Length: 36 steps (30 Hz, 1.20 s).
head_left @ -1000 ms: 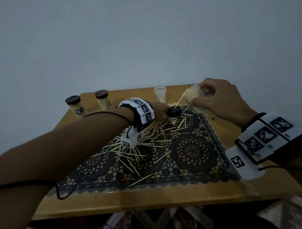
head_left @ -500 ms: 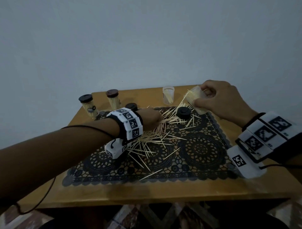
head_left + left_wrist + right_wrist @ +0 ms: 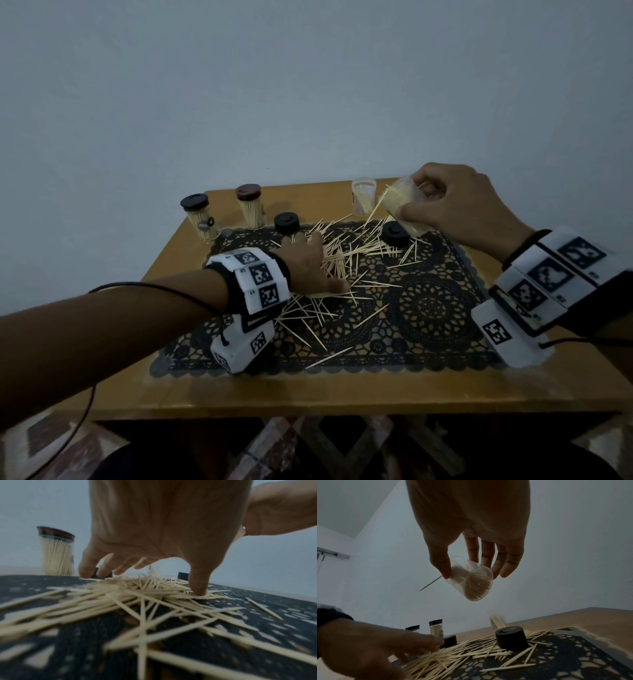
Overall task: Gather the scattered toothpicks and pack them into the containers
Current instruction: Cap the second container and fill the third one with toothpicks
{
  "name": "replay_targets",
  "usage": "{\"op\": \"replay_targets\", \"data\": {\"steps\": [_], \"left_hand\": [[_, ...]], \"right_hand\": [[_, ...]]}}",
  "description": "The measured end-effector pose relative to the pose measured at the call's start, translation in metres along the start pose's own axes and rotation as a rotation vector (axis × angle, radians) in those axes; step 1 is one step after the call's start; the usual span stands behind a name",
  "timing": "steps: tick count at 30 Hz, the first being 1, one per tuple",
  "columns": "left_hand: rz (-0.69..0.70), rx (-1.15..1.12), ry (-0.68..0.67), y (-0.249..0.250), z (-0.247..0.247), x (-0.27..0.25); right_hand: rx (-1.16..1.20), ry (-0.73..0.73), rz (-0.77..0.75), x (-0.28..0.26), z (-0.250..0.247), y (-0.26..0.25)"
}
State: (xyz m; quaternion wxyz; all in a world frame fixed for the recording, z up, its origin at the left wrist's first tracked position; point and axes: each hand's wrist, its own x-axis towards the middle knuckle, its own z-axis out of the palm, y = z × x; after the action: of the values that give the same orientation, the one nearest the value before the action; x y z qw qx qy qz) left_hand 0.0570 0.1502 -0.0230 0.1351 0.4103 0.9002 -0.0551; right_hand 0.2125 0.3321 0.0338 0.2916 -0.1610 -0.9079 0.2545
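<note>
Loose toothpicks (image 3: 346, 260) lie heaped and scattered across a black lace mat (image 3: 431, 308). My left hand (image 3: 323, 263) is spread over the heap. In the left wrist view, the left hand (image 3: 142, 580) has its fingertips and thumb tip pressing down on the toothpicks (image 3: 137, 592), with nothing lifted. My right hand (image 3: 421, 200) holds a clear container (image 3: 399, 197), tilted above the mat's far right corner. It is partly filled, and toothpicks stick out of its mouth. The right wrist view shows the thumb and fingers of the right hand (image 3: 471, 573) round that container (image 3: 471, 586).
Two capped jars full of toothpicks (image 3: 200, 219) (image 3: 251, 209) stand at the table's back left. An open clear container (image 3: 363, 197) stands upright at the back. Two loose black caps (image 3: 287, 222) (image 3: 395, 233) rest on the mat. The wooden table (image 3: 342, 387) has a bare front strip.
My left hand has drawn back from beside the right black cap, moving left and nearer onto the toothpick heap. The right hand still holds the tilted container in the same place.
</note>
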Motion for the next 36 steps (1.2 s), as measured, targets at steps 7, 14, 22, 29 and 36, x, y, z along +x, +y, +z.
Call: {"op": "replay_targets", "data": {"steps": [7,14,22,29,36], "left_hand": [[0.061,0.013,0.177,-0.005,0.001,-0.004],[0.16,-0.126,0.239,-0.023,-0.002,-0.01],[0.178,-0.501,0.39,-0.025,-0.009,-0.028],[0.244,-0.613,0.262,-0.016,-0.005,-0.023],[0.29,-0.395,0.514,-0.02,-0.007,-0.021]], "right_hand": [[-0.024,-0.066,-0.029,-0.003,0.01,-0.013],[-0.041,-0.254,-0.104,0.001,0.039,-0.022],[-0.079,-0.367,-0.109,0.004,0.065,-0.023],[-0.091,-0.358,-0.08,-0.003,0.072,-0.021],[-0.122,-0.395,-0.092,-0.005,0.071,-0.023]]}}
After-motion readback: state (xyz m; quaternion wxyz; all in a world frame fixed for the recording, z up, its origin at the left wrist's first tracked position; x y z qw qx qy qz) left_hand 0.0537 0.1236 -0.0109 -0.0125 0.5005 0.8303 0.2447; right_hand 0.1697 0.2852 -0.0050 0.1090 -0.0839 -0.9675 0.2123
